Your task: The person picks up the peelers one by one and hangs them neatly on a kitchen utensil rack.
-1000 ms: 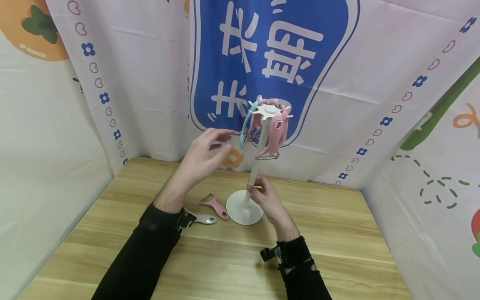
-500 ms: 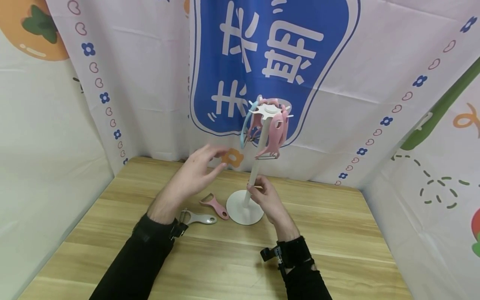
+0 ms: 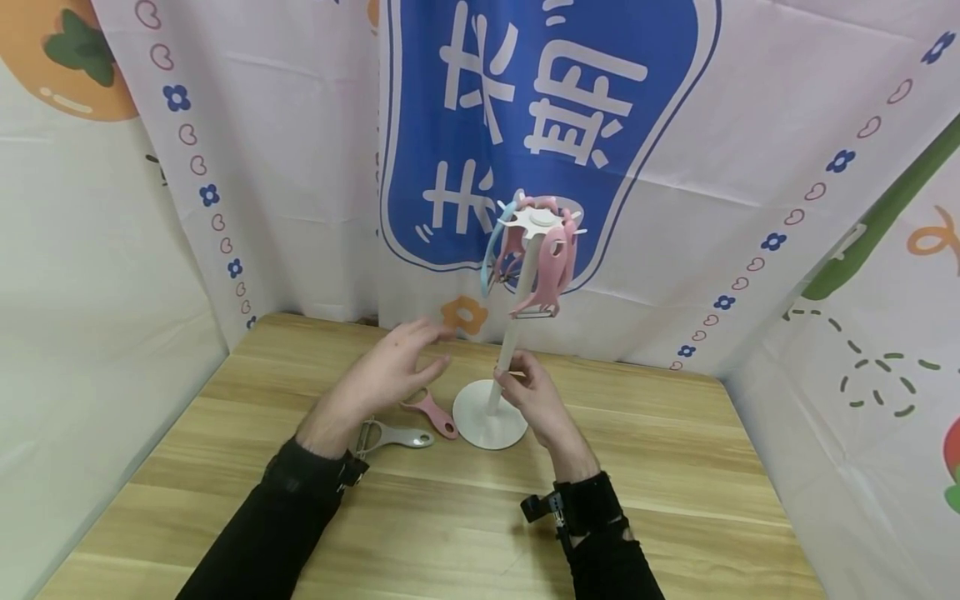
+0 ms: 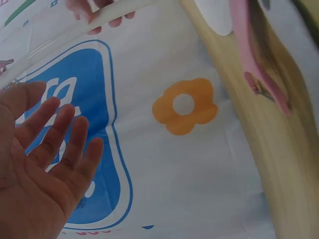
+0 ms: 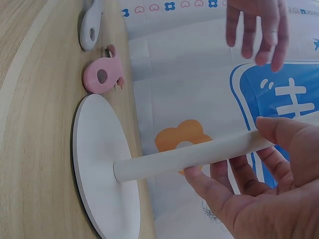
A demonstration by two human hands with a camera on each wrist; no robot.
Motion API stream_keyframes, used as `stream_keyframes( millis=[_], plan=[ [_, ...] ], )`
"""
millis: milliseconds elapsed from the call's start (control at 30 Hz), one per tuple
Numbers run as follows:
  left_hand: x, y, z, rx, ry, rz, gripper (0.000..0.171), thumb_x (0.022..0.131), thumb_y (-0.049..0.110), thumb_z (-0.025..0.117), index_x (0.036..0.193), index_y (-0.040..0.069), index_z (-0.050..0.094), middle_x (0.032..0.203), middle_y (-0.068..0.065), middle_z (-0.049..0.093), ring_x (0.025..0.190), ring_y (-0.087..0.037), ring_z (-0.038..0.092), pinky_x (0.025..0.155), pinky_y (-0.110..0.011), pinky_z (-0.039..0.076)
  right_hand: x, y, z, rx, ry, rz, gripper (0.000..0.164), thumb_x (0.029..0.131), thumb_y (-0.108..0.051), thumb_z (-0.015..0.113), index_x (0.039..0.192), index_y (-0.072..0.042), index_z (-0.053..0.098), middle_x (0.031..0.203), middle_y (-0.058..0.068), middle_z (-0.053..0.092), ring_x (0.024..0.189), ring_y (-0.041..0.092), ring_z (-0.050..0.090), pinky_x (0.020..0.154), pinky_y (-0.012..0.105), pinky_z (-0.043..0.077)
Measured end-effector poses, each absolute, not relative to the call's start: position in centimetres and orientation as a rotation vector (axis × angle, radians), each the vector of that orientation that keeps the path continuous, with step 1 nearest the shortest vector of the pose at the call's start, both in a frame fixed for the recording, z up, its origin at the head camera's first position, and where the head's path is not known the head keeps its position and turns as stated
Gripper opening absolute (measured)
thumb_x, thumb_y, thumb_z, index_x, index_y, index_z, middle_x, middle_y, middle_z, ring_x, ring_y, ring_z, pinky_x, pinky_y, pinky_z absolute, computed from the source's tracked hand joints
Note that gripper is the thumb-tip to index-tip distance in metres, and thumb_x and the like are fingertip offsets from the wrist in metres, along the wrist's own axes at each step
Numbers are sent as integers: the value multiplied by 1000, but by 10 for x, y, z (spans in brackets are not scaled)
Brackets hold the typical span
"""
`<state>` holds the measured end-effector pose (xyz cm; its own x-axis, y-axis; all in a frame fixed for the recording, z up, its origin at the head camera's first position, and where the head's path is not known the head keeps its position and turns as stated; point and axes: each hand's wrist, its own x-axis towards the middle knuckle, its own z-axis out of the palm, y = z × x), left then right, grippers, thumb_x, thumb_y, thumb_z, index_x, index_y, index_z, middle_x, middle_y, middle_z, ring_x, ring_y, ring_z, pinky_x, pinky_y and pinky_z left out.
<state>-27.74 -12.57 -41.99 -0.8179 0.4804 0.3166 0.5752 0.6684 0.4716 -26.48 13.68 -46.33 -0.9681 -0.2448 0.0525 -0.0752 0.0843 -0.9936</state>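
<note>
A white hook stand rises from its round base point(image 3: 490, 427), its pole point(image 3: 510, 340) leaning slightly to the right in the head view. My right hand point(image 3: 538, 402) holds the pole low down, thumb on one side and fingers on the other. From the star-shaped top point(image 3: 540, 219) hang pink peelers point(image 3: 553, 265) and a light blue peeler point(image 3: 491, 257). My left hand point(image 3: 390, 365) is empty, fingers spread and relaxed, over the table left of the pole. Below it lie a pink peeler point(image 3: 437, 416), its head partly covered by the hand, and a pale grey peeler point(image 3: 408, 437).
The wooden table point(image 3: 480, 533) ends against a printed cloth backdrop point(image 3: 315, 183) behind the stand. Cloth panels also close in the left and right sides. The pink peeler's handle lies right beside the stand's base.
My left hand has come down from beside the hanging light blue peeler to over the peelers lying on the table. The right hand keeps its hold on the pole.
</note>
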Motion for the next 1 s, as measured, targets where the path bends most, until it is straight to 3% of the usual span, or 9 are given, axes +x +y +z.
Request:
stream_keyframes(
  millis=[433, 733, 1000],
  plan=[
    [-283, -126, -450, -997, -2756, -745, 38, 97, 23, 72, 134, 15, 66, 134, 2, 63, 125, -19, 57, 105, -40, 49, -265, 136, -461, -314, 2225, -2004, 33, 105, -11, 59, 136, -1, 52, 132, 21, 54, 125, 36, 55, 108, 57, 44],
    [-283, -126, -468, -977, -2824, -587, 38, 92, 22, 77, 129, 20, 68, 129, 2, 65, 115, -21, 61, 93, -40, 55, -264, 136, -463, -317, 2242, -2011, 34, 105, -9, 59, 137, -1, 51, 132, 21, 54, 124, 36, 55, 107, 58, 44],
    [-285, -124, -481, -921, -2939, -429, 39, 91, 16, 74, 130, 19, 69, 136, -3, 64, 127, -26, 57, 102, -48, 51, -265, 136, -464, -323, 2227, -2023, 34, 104, -8, 59, 137, 0, 51, 131, 22, 53, 126, 38, 55, 108, 59, 43]
  ],
)
